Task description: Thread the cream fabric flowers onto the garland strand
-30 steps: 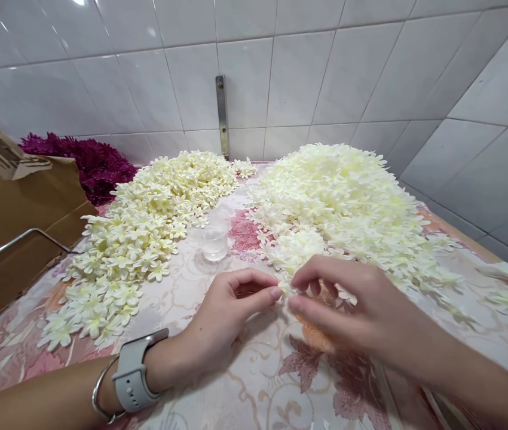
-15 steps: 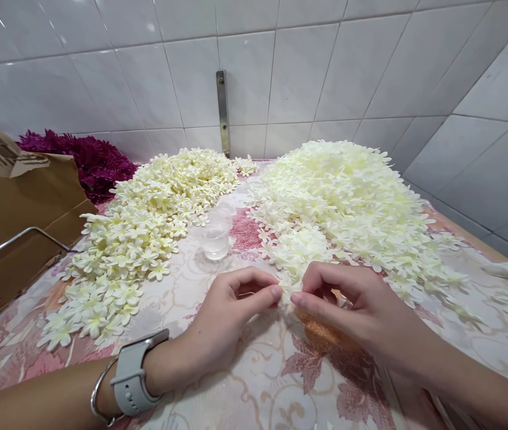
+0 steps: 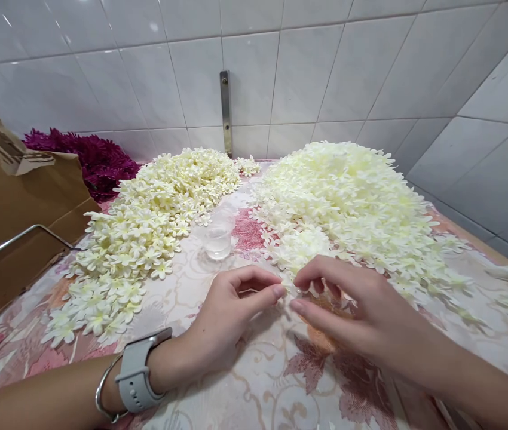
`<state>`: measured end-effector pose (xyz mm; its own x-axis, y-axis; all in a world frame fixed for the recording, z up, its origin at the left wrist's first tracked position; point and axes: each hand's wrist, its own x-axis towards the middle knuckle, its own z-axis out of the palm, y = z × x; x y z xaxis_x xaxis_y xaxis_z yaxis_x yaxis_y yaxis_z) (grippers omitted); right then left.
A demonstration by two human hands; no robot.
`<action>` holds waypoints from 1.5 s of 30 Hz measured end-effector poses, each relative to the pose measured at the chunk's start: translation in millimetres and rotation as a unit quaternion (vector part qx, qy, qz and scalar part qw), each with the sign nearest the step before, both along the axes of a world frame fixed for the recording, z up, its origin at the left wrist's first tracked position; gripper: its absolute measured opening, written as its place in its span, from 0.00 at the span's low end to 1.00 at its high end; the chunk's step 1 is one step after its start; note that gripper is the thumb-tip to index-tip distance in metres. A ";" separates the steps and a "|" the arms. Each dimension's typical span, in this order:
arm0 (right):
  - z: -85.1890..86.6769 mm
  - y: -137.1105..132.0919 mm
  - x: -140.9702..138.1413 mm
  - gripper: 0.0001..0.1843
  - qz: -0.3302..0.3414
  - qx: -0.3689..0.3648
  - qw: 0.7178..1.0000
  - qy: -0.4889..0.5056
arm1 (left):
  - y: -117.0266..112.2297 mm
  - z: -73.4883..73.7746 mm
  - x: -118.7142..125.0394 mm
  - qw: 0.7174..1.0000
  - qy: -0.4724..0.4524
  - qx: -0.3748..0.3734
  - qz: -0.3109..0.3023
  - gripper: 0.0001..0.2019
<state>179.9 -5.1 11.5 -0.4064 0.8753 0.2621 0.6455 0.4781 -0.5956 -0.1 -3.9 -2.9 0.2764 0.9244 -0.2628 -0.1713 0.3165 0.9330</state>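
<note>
My left hand, with a grey watch and a silver bangle at its wrist, is closed in a pinch of thumb and forefinger. A small pale bit at its fingertips looks like a white flower, largely hidden and hard to separate from the flowers behind. Just to the right, my right hand has its thumb and forefinger apart, with nothing visible between them. Beyond it spreads a large heap of white flower heads. A second heap of cream-yellow flower heads lies at the left.
A small clear plastic cup stands between the heaps on the patterned tablecloth. At the left are a cardboard box, a bent metal rod and purple flowers. The tiled wall bears a metal bracket.
My right hand's thumb and forefinger have parted, and the forefinger has lifted from its pinch. My left hand keeps its pinch, nearly in place. The view has shifted slightly.
</note>
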 end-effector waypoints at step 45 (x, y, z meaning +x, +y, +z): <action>5.2 33.4 41.4 0.15 -0.068 0.295 0.946 -0.116 | 68.7 77.7 31.7 0.871 0.315 0.373 -0.050 0.18</action>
<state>221.3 28.3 16.7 -0.4066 0.6527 0.6392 0.8054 0.5864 -0.0865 31.5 64.8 74.8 0.3836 0.8827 0.2714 0.4437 -0.4339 0.7841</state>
